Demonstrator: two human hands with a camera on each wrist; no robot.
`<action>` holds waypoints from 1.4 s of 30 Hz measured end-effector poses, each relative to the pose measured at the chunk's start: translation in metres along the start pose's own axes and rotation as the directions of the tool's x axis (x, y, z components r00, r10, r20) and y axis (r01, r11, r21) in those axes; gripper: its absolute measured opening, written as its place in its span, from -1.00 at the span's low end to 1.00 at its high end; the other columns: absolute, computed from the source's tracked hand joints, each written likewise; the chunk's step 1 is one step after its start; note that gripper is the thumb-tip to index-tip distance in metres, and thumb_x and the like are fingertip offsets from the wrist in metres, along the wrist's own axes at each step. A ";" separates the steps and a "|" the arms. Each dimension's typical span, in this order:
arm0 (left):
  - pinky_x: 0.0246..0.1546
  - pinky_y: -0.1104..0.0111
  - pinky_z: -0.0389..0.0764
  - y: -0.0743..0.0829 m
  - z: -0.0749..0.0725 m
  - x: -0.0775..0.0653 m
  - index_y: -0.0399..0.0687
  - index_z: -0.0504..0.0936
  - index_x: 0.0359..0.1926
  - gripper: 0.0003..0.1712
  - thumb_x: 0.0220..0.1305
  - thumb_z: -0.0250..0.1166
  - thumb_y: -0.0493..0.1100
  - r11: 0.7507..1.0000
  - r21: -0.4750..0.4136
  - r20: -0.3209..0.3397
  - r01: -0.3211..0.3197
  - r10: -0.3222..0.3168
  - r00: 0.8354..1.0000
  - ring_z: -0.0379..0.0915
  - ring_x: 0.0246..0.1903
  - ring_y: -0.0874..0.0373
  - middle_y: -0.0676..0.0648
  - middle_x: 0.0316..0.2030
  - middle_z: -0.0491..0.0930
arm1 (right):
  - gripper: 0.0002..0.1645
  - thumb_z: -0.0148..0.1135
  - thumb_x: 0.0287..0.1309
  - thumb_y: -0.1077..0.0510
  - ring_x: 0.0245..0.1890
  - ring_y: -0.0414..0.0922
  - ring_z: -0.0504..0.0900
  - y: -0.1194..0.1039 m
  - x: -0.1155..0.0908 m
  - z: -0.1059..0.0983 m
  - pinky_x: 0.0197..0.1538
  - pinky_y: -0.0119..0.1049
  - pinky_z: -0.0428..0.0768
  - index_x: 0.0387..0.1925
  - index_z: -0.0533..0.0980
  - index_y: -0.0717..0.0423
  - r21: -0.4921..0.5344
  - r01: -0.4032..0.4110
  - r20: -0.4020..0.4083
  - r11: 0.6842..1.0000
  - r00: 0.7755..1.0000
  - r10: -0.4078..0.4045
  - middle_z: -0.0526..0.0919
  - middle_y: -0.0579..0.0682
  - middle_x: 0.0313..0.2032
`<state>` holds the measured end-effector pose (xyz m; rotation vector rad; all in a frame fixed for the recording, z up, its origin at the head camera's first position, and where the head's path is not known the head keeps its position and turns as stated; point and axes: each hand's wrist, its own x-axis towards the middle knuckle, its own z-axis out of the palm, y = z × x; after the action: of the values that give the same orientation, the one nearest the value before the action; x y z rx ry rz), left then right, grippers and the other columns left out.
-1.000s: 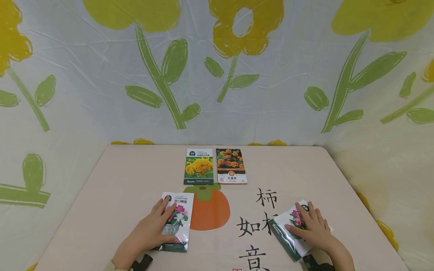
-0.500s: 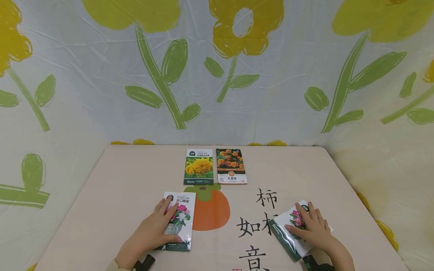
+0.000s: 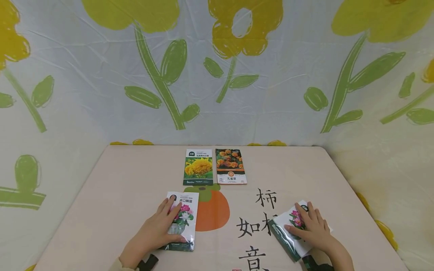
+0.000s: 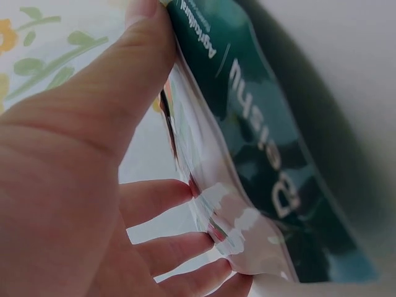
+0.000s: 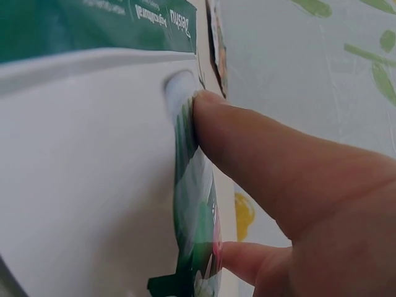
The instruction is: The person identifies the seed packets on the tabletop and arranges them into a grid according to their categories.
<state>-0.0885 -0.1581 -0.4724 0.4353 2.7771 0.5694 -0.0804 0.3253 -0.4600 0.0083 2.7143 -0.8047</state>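
A seed packet (image 3: pixel 187 222) with pink and white flowers in a pot lies nearly upright on the table, left of centre. My left hand (image 3: pixel 154 230) rests flat over its left side, fingers extended across the printed face, thumb near the green bottom band. The left wrist view shows thumb and fingertips touching this packet (image 4: pixel 260 154). At the right, another seed packet (image 3: pixel 283 227) with a pink flower lies tilted. My right hand (image 3: pixel 315 229) presses on it with spread fingers, covering its right part. Its thumb touches the packet's (image 5: pixel 93 142) glossy face in the right wrist view.
Farther back, a yellow-flower seed packet (image 3: pixel 198 167) and an orange marigold packet (image 3: pixel 231 166) lie side by side. The pale tablecloth (image 3: pixel 129 177) carries an orange persimmon print (image 3: pixel 213 210) and black characters (image 3: pixel 254 258). A flower-printed curtain (image 3: pixel 271 109) stands behind the table.
My left hand has slid its packet a little to the right, so it covers more of the persimmon print. The right hand and its packet have stayed in place.
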 end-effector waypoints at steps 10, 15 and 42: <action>0.14 -0.25 0.41 0.004 0.004 0.005 -0.04 0.25 0.49 0.30 -0.18 0.37 0.56 1.000 0.014 0.007 0.002 -0.003 1.000 -0.17 0.49 -0.26 -0.25 0.53 -0.03 | 0.17 0.31 0.10 -0.26 0.35 0.63 -0.37 0.003 0.001 0.002 0.17 0.62 -0.37 0.49 0.01 0.27 -0.009 0.009 -0.014 1.000 1.000 -0.009 -0.35 0.57 0.43; 0.13 -0.27 0.41 0.007 0.005 0.008 -0.06 0.25 0.49 0.31 -0.18 0.37 0.56 1.000 0.025 0.005 0.004 -0.004 1.000 -0.16 0.49 -0.28 -0.27 0.52 -0.03 | 0.17 0.32 0.08 -0.26 0.35 0.63 -0.36 0.004 0.001 0.004 0.17 0.62 -0.37 0.48 0.03 0.27 -0.014 0.008 -0.028 1.000 1.000 -0.008 -0.34 0.57 0.43; 0.08 -0.22 0.49 0.024 0.012 0.019 -0.14 0.22 0.49 0.30 -0.11 0.34 0.56 0.997 0.063 -0.002 -0.048 0.048 0.999 -0.09 0.45 -0.37 -0.34 0.51 -0.02 | 0.24 0.33 0.04 -0.35 0.38 0.56 -0.49 0.035 0.010 0.021 0.14 0.59 -0.52 0.54 -0.05 0.08 0.038 0.050 -0.075 0.998 0.996 -0.047 -0.44 0.45 0.47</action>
<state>-0.0967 -0.1269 -0.4767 0.5163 2.8009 0.4948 -0.0810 0.3428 -0.4984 -0.0196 2.7770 -0.8900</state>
